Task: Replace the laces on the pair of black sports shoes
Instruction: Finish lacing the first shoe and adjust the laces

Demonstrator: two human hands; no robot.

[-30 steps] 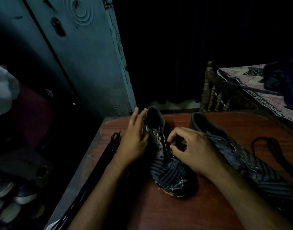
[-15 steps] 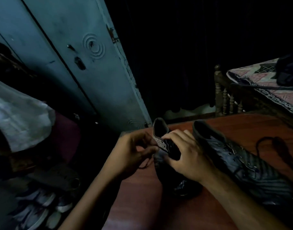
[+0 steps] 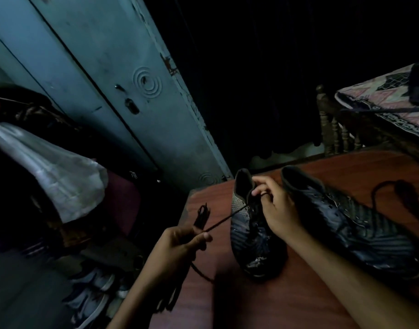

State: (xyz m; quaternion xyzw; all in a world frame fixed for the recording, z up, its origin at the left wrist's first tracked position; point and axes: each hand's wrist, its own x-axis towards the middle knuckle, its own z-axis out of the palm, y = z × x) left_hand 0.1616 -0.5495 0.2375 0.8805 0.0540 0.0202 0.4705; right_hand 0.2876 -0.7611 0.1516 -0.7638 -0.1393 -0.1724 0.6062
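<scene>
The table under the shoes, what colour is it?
The table is reddish-brown wood, seen best in the head view, the only one.

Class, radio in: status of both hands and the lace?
Left hand pinches lace, taut. Right hand grips near shoe at eyelets. Nothing blocking.

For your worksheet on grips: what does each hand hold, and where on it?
The left hand pinches a black lace on its free stretch, pulled taut out of the near shoe. The right hand pinches something at that shoe's eyelets, probably the lace.
</scene>
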